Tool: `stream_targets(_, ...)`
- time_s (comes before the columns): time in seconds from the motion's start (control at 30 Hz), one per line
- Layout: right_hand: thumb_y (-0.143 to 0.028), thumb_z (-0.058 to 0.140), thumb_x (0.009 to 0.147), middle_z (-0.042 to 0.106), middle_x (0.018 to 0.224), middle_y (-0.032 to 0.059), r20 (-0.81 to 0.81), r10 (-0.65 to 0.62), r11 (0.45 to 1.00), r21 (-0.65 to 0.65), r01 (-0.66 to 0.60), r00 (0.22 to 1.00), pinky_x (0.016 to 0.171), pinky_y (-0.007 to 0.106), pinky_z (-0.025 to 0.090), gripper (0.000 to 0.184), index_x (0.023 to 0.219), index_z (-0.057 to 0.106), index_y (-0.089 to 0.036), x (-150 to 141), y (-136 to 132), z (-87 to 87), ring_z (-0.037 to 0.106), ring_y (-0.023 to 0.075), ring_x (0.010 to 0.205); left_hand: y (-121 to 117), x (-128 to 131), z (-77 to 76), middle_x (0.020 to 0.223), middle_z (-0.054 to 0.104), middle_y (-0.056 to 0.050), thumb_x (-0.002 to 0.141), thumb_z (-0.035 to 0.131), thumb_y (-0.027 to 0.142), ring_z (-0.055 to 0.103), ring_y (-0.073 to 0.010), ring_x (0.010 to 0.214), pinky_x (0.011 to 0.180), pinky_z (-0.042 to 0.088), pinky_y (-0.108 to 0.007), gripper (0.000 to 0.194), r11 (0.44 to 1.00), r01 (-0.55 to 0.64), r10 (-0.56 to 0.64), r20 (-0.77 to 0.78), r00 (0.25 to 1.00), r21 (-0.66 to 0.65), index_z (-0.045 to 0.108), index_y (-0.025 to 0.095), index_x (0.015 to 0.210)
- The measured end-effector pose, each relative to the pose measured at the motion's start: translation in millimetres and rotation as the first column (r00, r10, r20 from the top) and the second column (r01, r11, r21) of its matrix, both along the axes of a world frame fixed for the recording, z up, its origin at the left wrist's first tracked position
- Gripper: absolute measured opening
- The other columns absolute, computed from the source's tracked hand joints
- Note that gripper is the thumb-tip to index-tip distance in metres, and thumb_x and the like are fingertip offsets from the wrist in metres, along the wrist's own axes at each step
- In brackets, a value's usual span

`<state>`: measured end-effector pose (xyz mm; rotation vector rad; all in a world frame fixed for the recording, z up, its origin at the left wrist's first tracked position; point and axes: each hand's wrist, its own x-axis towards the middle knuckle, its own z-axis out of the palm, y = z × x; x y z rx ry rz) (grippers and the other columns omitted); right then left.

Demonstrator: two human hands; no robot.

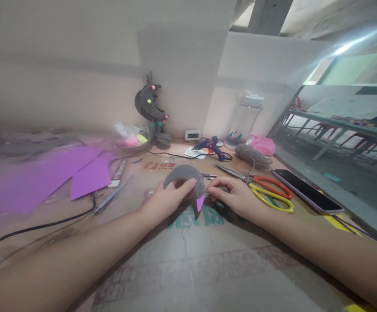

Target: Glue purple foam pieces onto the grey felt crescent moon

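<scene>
My left hand (pixel 168 198) is closed on a crescent shape (pixel 185 174) wrapped in grey yarn, with a bare purple tip (pixel 200 202) at its lower end. It stands upright on the cardboard sheet (pixel 208 260). Close to that tip, my right hand (pixel 232 195) pinches the grey yarn strand with thumb and fingers. The strand seems to lead back to a grey yarn ball (pixel 251 156) behind the right hand.
Scissors with orange and yellow handles (pixel 266 188) and a phone (pixel 307 190) lie to the right. A blue glue gun (pixel 211 147), clear jar (pixel 243 119), small clock (pixel 192 135) and a finished dark crescent (pixel 149 103) stand at the back. Purple sheets (pixel 77 175), pens and a black cable (pixel 45 225) lie left.
</scene>
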<state>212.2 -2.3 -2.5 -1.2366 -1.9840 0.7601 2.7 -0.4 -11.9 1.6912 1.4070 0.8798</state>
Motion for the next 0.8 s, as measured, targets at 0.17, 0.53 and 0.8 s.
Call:
stream_targets(0.17, -0.036, 0.059, 0.087, 0.064, 0.065, -0.0009, 0.014, -0.010, 1.000, 0.018, 0.009, 1.000, 0.062, 0.026, 0.045, 0.023, 0.072, 0.064, -0.019, -0.5, -1.6, 0.8, 0.059, 0.0140, 0.063, -1.7, 0.1, 1.0, 0.063, 0.065, -0.001, 0.084, 0.052, 0.058, 0.060, -0.0197, 0.069, 0.071, 0.047, -0.027, 0.043, 1.000, -0.004, 0.003, 0.019, 1.000, 0.010, 0.061, 0.023, 0.060)
stream_targets(0.53, -0.047, 0.041, 0.099, 0.072, 0.087, 0.0056, 0.066, 0.055, 0.990, 0.126, -0.063, 0.996, 0.082, 0.033, 0.049, 0.044, 0.082, 0.071, -0.020, 6.7, 6.3, -5.3, 0.066, 0.0203, 0.087, -2.3, 0.3, -0.4, 0.070, 0.069, -0.002, 0.083, 0.050, 0.060, 0.063, -0.0204, 0.074, 0.075, 0.048, -0.028, 0.044, 1.000, -0.023, 0.024, 0.066, 0.998, -0.018, 0.061, 0.022, 0.064)
stream_targets(0.8, -0.040, 0.053, 0.093, 0.071, 0.102, 0.0068, -0.002, 0.008, 0.984, 0.179, -0.008, 1.000, 0.092, 0.035, 0.049, 0.027, 0.089, 0.072, -0.021, 3.6, 4.2, -2.4, 0.065, 0.0220, 0.099, -4.2, 2.6, 3.6, 0.072, 0.071, -0.002, 0.084, 0.052, 0.056, 0.065, -0.0208, 0.078, 0.077, 0.048, -0.027, 0.039, 1.000, -0.017, 0.017, 0.043, 0.999, 0.017, 0.067, 0.023, 0.070)
